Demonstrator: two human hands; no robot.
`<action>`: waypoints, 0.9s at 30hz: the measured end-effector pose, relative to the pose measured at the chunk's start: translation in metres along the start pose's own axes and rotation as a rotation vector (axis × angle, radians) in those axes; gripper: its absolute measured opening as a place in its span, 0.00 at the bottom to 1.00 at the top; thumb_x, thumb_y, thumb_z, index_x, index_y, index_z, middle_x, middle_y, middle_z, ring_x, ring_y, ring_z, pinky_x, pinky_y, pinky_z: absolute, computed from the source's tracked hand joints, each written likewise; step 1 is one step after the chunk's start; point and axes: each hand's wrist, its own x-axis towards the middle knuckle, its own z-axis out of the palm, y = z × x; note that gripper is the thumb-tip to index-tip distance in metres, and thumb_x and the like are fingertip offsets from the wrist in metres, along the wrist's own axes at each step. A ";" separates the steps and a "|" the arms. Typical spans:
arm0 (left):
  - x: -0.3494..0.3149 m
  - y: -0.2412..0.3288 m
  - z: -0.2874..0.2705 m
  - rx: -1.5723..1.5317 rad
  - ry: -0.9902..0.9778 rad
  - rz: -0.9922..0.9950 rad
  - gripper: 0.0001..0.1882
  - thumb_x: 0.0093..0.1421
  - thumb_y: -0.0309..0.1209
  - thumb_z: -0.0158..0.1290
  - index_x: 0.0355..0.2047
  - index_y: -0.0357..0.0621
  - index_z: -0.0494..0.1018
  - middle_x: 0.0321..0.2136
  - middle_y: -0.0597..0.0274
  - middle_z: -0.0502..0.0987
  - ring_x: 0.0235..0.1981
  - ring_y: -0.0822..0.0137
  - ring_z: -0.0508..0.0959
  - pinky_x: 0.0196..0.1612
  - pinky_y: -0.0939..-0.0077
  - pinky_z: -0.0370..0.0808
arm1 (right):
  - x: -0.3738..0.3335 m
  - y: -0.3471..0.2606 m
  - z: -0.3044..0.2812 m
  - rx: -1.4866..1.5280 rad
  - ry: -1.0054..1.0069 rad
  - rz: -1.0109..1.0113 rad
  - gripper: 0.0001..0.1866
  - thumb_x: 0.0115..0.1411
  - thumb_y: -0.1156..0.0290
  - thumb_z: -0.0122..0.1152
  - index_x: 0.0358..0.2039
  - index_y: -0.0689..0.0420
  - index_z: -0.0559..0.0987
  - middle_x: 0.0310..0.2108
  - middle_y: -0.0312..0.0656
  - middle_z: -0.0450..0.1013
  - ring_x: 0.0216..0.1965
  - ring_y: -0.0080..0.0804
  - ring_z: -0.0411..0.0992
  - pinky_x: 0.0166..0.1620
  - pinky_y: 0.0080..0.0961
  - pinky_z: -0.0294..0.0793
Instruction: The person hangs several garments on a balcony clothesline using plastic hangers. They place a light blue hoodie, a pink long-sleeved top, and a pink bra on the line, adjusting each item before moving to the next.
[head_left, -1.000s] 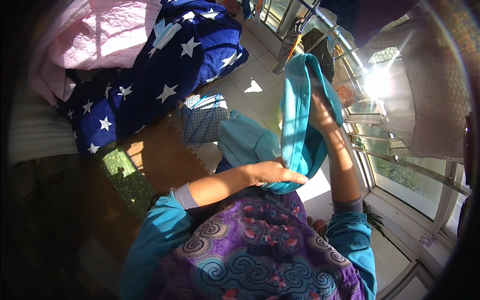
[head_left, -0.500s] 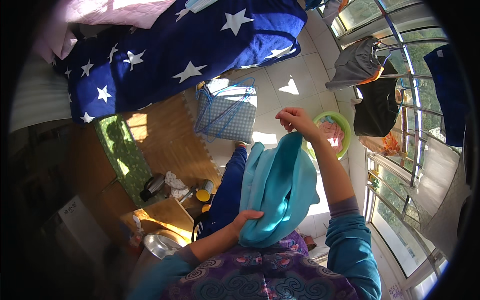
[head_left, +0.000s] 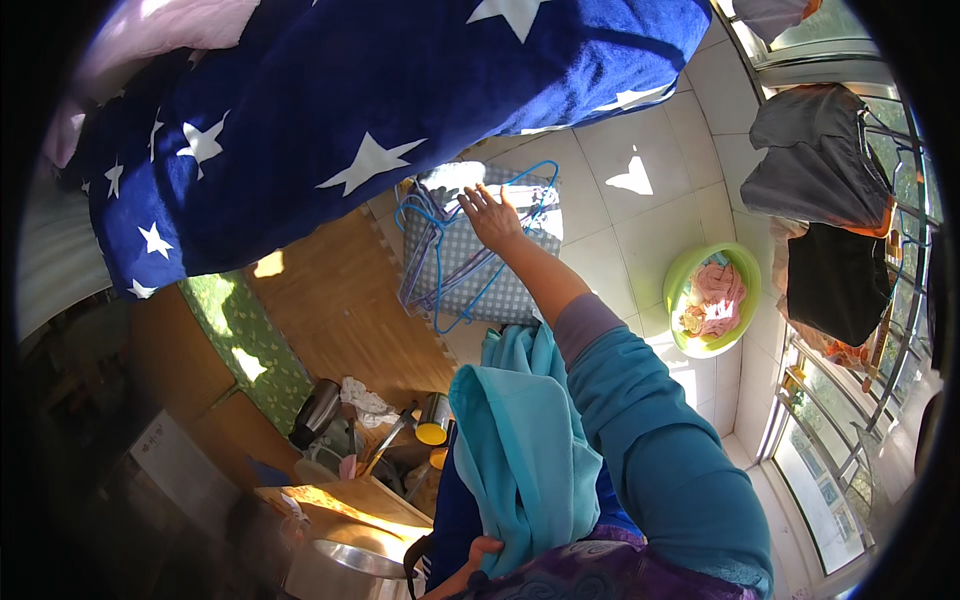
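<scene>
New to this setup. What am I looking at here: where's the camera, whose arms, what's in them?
No machine here: a person wears a wide fisheye camera on the head, looking down, so straight edges bend near the rim. The arms coming up from the lower edge are the person's own.

The right hand reaches out with fingers spread onto a bunch of blue wire hangers lying on a checked cushion on the tiled floor. The left hand, low in the picture, grips a teal garment draped against the body.

Around them: a navy blanket with white stars, a green basin holding pink cloth, dark clothes hanging by the window, and kitchenware at lower left.
</scene>
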 end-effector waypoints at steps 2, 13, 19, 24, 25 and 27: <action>-0.002 0.005 0.001 0.001 0.018 0.013 0.28 0.52 0.24 0.45 0.54 0.33 0.54 0.49 0.44 0.65 0.48 0.52 0.69 0.54 0.58 0.64 | 0.011 0.005 0.010 -0.057 -0.127 -0.027 0.18 0.58 0.69 0.41 0.50 0.53 0.65 0.51 0.37 0.62 0.57 0.34 0.56 0.60 0.50 0.46; -0.014 -0.017 0.003 0.061 0.000 0.023 0.28 0.52 0.25 0.45 0.54 0.33 0.54 0.49 0.45 0.66 0.48 0.53 0.70 0.54 0.59 0.64 | -0.070 0.013 -0.061 0.718 -0.097 -0.359 0.04 0.50 0.76 0.55 0.29 0.58 0.76 0.29 0.40 0.71 0.33 0.39 0.71 0.36 0.33 0.68; -0.020 -0.033 -0.008 0.109 -0.001 0.050 0.28 0.52 0.25 0.44 0.54 0.33 0.54 0.49 0.45 0.66 0.48 0.53 0.70 0.54 0.60 0.64 | -0.090 0.004 -0.081 1.287 0.016 0.089 0.05 0.53 0.76 0.54 0.30 0.60 0.77 0.25 0.40 0.71 0.27 0.28 0.69 0.33 0.22 0.68; -0.017 -0.042 -0.010 0.190 -0.016 0.108 0.28 0.52 0.25 0.44 0.54 0.34 0.55 0.49 0.45 0.66 0.48 0.53 0.70 0.53 0.60 0.64 | -0.101 0.000 -0.105 1.577 0.106 0.177 0.07 0.56 0.76 0.51 0.32 0.62 0.77 0.27 0.35 0.71 0.28 0.21 0.66 0.34 0.20 0.67; -0.015 -0.043 -0.005 0.223 -0.022 0.129 0.28 0.52 0.25 0.44 0.54 0.34 0.55 0.49 0.45 0.66 0.48 0.53 0.70 0.53 0.60 0.64 | -0.106 0.000 -0.118 1.549 0.063 0.245 0.07 0.57 0.76 0.51 0.33 0.61 0.78 0.28 0.35 0.71 0.27 0.20 0.65 0.35 0.20 0.67; -0.011 -0.046 0.008 0.347 -0.022 0.207 0.29 0.51 0.27 0.45 0.55 0.35 0.54 0.50 0.46 0.65 0.49 0.54 0.69 0.54 0.60 0.64 | -0.123 -0.002 -0.154 1.489 0.156 0.195 0.09 0.57 0.74 0.51 0.36 0.60 0.77 0.23 0.33 0.68 0.28 0.20 0.64 0.34 0.16 0.64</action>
